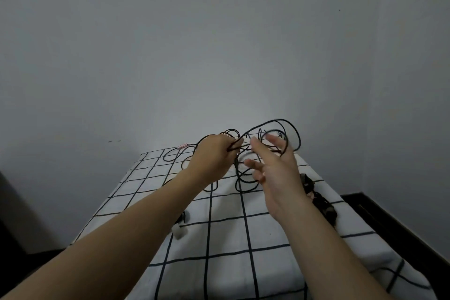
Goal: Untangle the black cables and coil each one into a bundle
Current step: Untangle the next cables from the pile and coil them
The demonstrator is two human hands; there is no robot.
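From the head view, a surface covered by a white checked cloth with a dark grid runs away toward a plain grey wall, and both bare forearms reach out over it. The black cables are in a loose tangle at the far end of the cloth, around its middle. Part of the tangle is lifted off the cloth and part lies on it just below the hands. The left hand is closed in a fist round several strands, gripping them where they bunch together, knuckles turned up. From that fist, large loops rise and arc to the right, out past the far edge of the cloth and in front of the wall. The right hand is just beside the left, open with its fingers straight and spread. It is somewhat blurred, and strands run close by its fingers, though whether they rest on them cannot be told. More cable trails from the fist to the far left corner, where a small pink connector lies at the cloth's edge. A white plug sits near the left edge, partly hidden by the left forearm. A dark patterned item, too unclear to name, lies along the right edge behind the right wrist. A dark frame shows beyond the right side of the cloth.
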